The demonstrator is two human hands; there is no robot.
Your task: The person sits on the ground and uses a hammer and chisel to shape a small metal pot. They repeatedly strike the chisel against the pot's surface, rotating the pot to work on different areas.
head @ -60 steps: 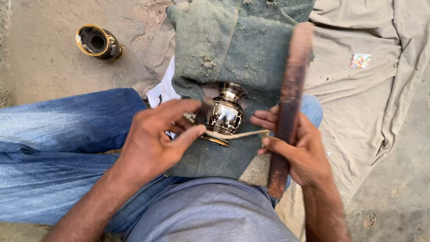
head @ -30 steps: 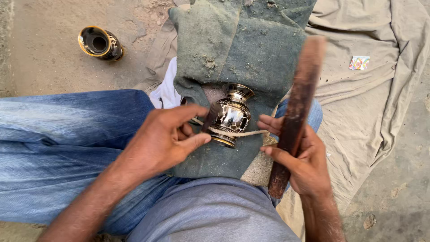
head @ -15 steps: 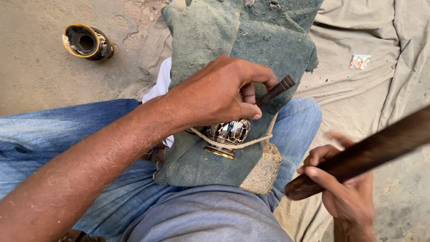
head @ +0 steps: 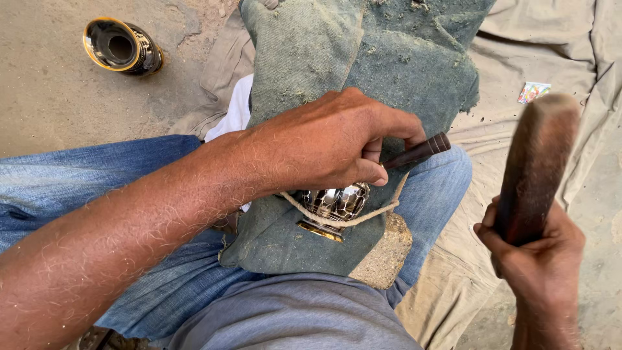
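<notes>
On the lap: a shiny faceted metal pot (head: 334, 202) lies on a green cloth (head: 363, 71) over jeans, bound by a cord (head: 350, 220)
Left hand (head: 337, 139): closed around a dark punch tool (head: 418, 151), tip set toward the pot; it hides the contact point
Right hand (head: 534, 249): gripping a wooden mallet (head: 534, 165), raised, well apart
Technique: judged best with punch steady, strike square
Around: 1 second brass vessel (head: 123, 46) on sand; beige sheet (head: 583, 39); small wrapper (head: 533, 91)

Small colourful rectangular packet (head: 534, 91), lying on beige cloth (head: 518, 58)
</notes>
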